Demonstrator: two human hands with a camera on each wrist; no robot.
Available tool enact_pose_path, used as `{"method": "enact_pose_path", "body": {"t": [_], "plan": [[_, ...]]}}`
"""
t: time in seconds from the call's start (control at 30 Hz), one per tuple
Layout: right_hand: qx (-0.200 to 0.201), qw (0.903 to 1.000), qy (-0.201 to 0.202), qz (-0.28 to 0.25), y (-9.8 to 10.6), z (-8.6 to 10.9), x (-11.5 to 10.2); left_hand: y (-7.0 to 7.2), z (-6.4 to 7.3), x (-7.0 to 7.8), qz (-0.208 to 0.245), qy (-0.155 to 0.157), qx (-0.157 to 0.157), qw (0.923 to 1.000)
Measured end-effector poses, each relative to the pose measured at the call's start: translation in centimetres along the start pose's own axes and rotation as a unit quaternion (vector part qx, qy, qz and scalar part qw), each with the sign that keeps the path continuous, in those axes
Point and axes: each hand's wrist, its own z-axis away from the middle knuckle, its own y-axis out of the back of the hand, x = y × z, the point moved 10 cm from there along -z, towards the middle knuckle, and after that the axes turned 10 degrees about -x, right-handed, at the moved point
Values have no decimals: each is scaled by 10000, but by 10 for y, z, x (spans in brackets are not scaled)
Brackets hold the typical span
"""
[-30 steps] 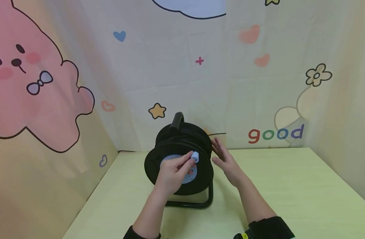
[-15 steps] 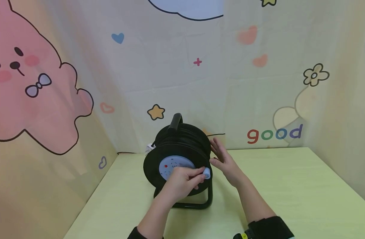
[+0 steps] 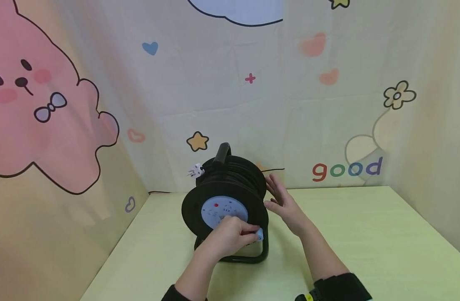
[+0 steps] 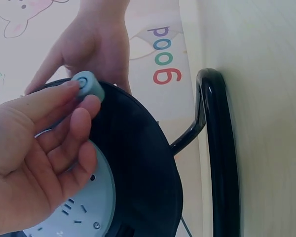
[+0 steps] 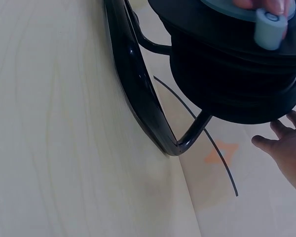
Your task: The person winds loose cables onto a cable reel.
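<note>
A black cable reel [image 3: 192, 209] stands on its tubular frame [image 3: 248, 259], wound with black cable [image 3: 237, 171]. On its front disc is a round pale-blue socket panel [image 3: 214, 209] with a red dot. My left hand [image 3: 227, 236] pinches the light-blue crank knob [image 3: 260, 234] between thumb and fingers, at the disc's lower right. In the left wrist view the knob [image 4: 93, 86] shows between those fingertips. My right hand [image 3: 286, 209] lies beside the reel's right side, fingers extended, fingertips right at its edge. A white pronged plug [image 3: 196, 170] sticks out at the reel's upper left.
The reel's carrying handle [image 3: 223, 154] rises at the top. A pale wood-look table [image 3: 346, 238] spreads around it, backed by a printed cloth [image 3: 214, 96]. The right sleeve [image 3: 340, 286] is dark, with a black and yellow item beside it.
My left hand has carried the crank knob right and down, clockwise. The white plug has come into view at the reel's left and risen. The right hand stays nearly still.
</note>
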Motion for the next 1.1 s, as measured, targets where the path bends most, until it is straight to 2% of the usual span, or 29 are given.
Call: {"method": "enact_pose_path", "body": {"t": [0.2, 0.3, 0.57, 0.8, 1.1], "plan": [[-12, 10000, 73, -20, 0, -1, 6, -5, 0, -11, -501, 117, -304, 9982], [-24, 10000, 74, -19, -1, -1, 6, -6, 1, -17, -674, 289, -387, 9966], [-56, 10000, -35, -67, -5, -1, -6, -8, 9, -35, -544, 967, -617, 9919], [-75, 9999, -94, 93, -12, 0, -25, -3, 12, -39, -860, 1113, -557, 9885], [-80, 9998, -146, 72, -13, 0, -22, -1, 16, -43, -813, 1221, -596, 9874]]}}
